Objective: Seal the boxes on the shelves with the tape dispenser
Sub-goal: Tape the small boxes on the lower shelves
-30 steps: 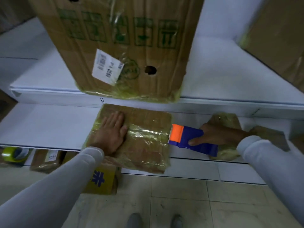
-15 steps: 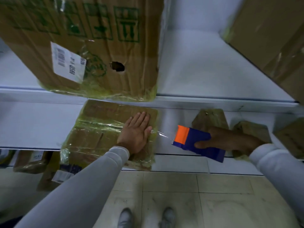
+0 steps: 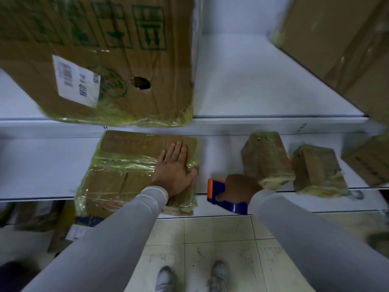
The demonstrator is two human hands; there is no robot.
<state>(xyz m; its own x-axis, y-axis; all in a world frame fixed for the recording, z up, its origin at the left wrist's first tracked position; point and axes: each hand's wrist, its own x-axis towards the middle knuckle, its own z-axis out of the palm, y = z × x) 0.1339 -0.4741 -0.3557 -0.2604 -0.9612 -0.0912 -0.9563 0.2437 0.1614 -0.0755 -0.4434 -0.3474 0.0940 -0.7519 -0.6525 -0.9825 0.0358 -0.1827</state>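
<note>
A flat cardboard box [image 3: 126, 165] wrapped in shiny clear tape lies on the lower white shelf [image 3: 42, 165], its front edge overhanging. My left hand [image 3: 175, 168] lies flat, fingers together, on the box's right side, thumb at its right edge. My right hand [image 3: 240, 187] grips the blue tape dispenser [image 3: 223, 197] with the orange front, just right of the box at the shelf's front edge, apart from the box. Two small taped boxes [image 3: 265, 157] [image 3: 315, 167] stand behind my right hand.
A large cardboard box [image 3: 117, 60] with a white label and a hole sits on the upper shelf [image 3: 263, 81], overhanging it. Another big box [image 3: 347, 49] is at the top right, one more [image 3: 370, 163] at the right edge. Boxes [image 3: 63, 224] and my shoes [image 3: 166, 279] are on the tiled floor.
My left hand has slid from the box's left part to its right edge. The dispenser has pulled away from the box and dropped toward the shelf's front edge. The view has shifted right.
</note>
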